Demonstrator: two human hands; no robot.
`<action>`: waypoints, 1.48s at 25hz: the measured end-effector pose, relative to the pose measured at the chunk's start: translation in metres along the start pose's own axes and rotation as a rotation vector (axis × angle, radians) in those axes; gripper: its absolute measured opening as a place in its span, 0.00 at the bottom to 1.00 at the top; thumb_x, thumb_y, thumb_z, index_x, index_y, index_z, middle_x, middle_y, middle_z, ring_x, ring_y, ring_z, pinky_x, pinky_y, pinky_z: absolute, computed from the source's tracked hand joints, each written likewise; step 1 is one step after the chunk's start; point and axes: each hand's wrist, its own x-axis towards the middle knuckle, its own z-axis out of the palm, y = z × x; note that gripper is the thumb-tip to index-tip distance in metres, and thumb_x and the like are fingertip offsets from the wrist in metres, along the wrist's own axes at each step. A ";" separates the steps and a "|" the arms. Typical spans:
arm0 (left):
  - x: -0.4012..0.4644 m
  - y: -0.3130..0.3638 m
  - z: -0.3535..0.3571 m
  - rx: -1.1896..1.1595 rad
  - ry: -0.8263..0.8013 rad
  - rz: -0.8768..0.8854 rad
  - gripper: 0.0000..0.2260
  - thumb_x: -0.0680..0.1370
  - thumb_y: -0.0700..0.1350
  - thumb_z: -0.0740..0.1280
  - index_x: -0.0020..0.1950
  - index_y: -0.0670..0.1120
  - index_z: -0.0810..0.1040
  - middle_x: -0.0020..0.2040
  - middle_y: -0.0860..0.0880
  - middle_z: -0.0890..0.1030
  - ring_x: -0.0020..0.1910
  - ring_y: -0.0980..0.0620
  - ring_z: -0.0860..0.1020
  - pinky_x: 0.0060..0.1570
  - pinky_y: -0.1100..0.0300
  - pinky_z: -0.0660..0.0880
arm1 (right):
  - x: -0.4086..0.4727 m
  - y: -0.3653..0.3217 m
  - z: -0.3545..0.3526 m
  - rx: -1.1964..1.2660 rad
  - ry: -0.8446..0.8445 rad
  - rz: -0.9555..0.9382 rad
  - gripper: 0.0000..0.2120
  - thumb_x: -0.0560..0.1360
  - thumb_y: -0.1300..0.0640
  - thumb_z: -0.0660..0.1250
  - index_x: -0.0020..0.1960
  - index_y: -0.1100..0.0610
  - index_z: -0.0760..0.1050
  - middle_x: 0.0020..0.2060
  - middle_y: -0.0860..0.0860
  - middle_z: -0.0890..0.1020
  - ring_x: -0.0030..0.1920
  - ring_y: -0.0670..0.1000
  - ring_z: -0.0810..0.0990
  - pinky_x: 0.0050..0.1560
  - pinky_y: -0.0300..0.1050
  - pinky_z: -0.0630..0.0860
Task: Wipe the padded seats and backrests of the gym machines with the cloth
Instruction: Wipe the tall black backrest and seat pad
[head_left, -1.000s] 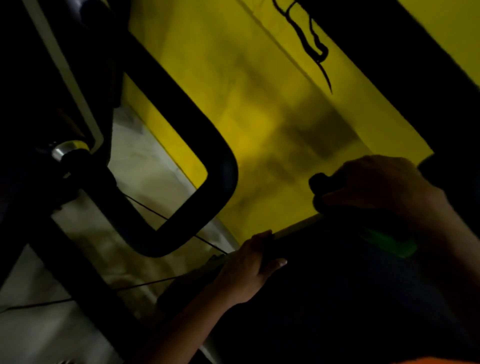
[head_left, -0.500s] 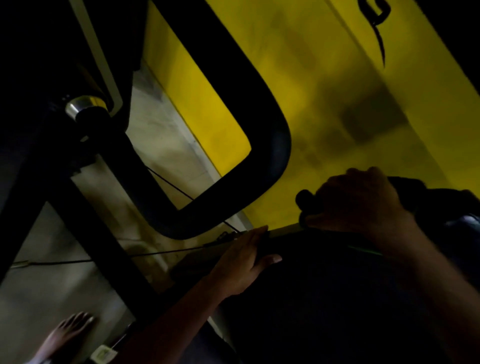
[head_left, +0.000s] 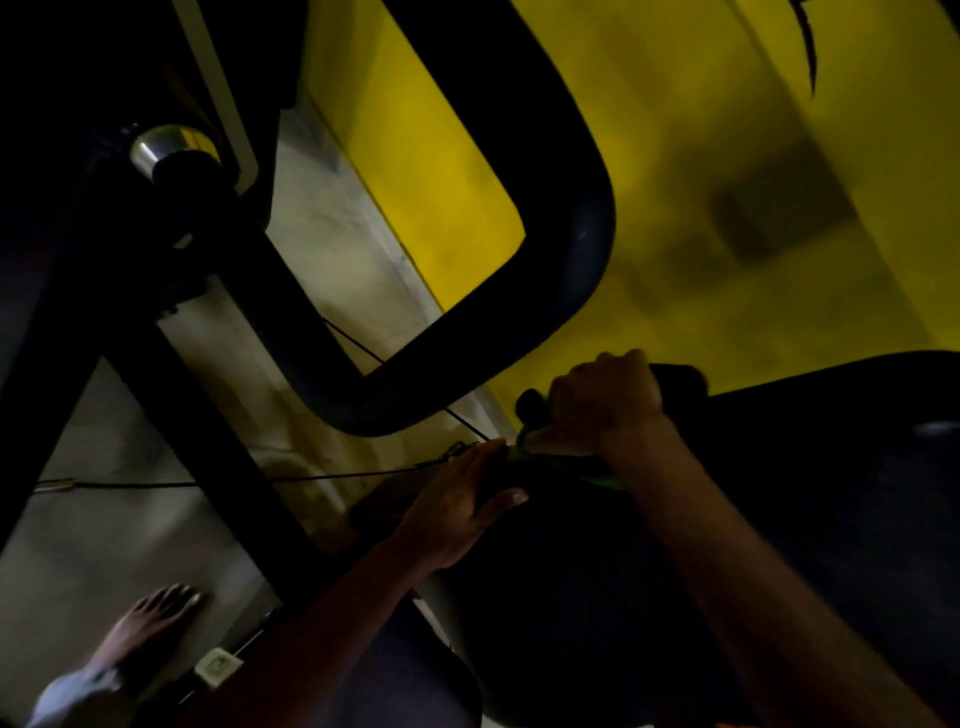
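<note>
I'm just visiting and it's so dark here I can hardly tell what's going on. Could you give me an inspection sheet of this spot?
Surface: dark padded seat, too dim for detail.
Job's things: green cloth, bunched under the right hand at the pad's top edge.
Clutter: small white tag-like item on the floor; cannot tell what it is.
Grippers: left hand grips the pad's edge, thumb on top; right hand is curled round the cloth.
Cables: thin black cable running across the pale floor.
Surroundings: black looped machine frame, chrome cap, yellow wall, a bare foot.
</note>
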 end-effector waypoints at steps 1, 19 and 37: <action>-0.002 0.001 0.000 -0.022 0.021 0.006 0.35 0.74 0.70 0.54 0.72 0.46 0.66 0.67 0.49 0.72 0.66 0.57 0.69 0.62 0.64 0.66 | 0.008 -0.014 0.003 0.008 -0.032 -0.030 0.28 0.74 0.31 0.56 0.58 0.52 0.74 0.58 0.53 0.77 0.61 0.58 0.73 0.63 0.54 0.63; -0.048 -0.095 -0.010 0.096 -0.027 -0.293 0.35 0.76 0.60 0.64 0.77 0.49 0.53 0.77 0.51 0.57 0.75 0.54 0.54 0.68 0.65 0.49 | 0.072 -0.043 0.032 0.230 -0.306 -0.079 0.47 0.50 0.20 0.64 0.60 0.48 0.75 0.58 0.49 0.78 0.58 0.55 0.77 0.59 0.51 0.73; -0.129 -0.130 -0.004 0.458 -0.167 -0.396 0.34 0.77 0.68 0.47 0.77 0.49 0.54 0.75 0.48 0.62 0.73 0.49 0.63 0.68 0.57 0.63 | 0.123 -0.144 0.070 0.108 -0.208 -0.174 0.42 0.59 0.21 0.63 0.64 0.45 0.73 0.64 0.50 0.75 0.64 0.57 0.74 0.64 0.53 0.69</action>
